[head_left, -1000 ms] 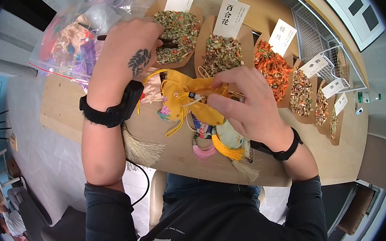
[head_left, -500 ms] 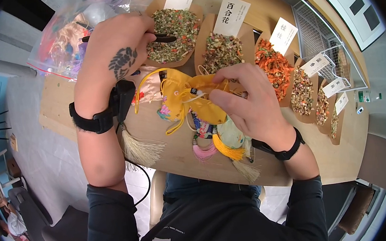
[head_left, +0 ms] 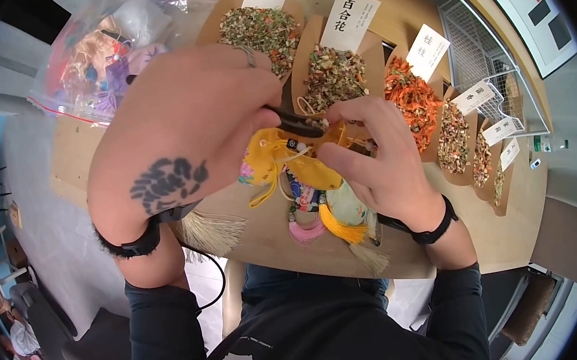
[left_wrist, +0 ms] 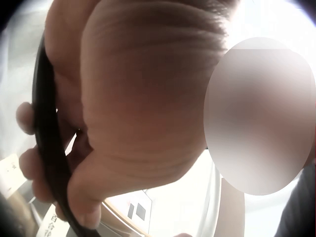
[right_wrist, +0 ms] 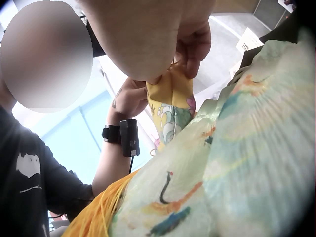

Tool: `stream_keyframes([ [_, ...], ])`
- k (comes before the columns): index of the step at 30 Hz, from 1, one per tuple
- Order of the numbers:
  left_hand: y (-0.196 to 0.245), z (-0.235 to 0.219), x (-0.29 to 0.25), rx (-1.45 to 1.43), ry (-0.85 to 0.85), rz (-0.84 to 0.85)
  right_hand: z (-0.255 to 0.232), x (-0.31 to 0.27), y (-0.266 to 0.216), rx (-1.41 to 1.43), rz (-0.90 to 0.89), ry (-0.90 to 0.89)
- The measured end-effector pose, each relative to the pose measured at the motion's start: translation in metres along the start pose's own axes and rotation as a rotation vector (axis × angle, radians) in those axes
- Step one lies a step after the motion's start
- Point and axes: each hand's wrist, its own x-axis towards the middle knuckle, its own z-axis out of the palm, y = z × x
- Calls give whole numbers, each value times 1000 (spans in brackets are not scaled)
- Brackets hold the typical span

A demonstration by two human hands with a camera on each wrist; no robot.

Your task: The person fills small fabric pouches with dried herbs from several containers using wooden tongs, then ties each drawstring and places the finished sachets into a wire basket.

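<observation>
My left hand [head_left: 192, 113] grips a dark, narrow scoop [head_left: 290, 120], which also shows as a long curved strip in the left wrist view. Dried herb bits lie at the scoop's tip, right at the mouth of a yellow embroidered drawstring pouch [head_left: 265, 156]. On the pouch's other side, my right hand [head_left: 380, 154] pinches its rim between thumb and fingers. The right wrist view shows the pouch's flowered lower part [right_wrist: 170, 111] hanging beneath the right fingers. My left hand covers part of the pouch's left side in the head view.
Paper trays of dried herbs curve along the back: green-brown herbs [head_left: 260, 33], a mixed heap [head_left: 333, 71], orange petals [head_left: 410, 106] and others, with labels. A clear plastic bag [head_left: 149, 27] lies back left. A pale green tasselled sachet [head_left: 344, 201] lies near the table's front.
My left hand has brought the scoop from the green-brown herbs, right and toward me, to the pouch mouth, its wrist turning. My right hand keeps its hold on the pouch with little movement.
</observation>
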Motion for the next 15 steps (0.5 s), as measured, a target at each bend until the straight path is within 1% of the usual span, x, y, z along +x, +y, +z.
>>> stream_keyframes([
  [3, -4, 3, 1, -58, -5, 8, 0, 1, -1, 11, -8, 6],
  [6, -17, -8, 2, -188, -29, -66, 0, 2, -1, 7, -18, 11],
  [9, -25, 2, 13, -22, 169, -289, 1, 1, 0, -4, -27, 12],
  [12, -51, 27, 21, 376, 247, -372, 0, 2, 0, -8, -41, 13],
  [15, -62, 41, 30, 403, 246, -434, 0, 1, -1, -12, -50, 21],
])
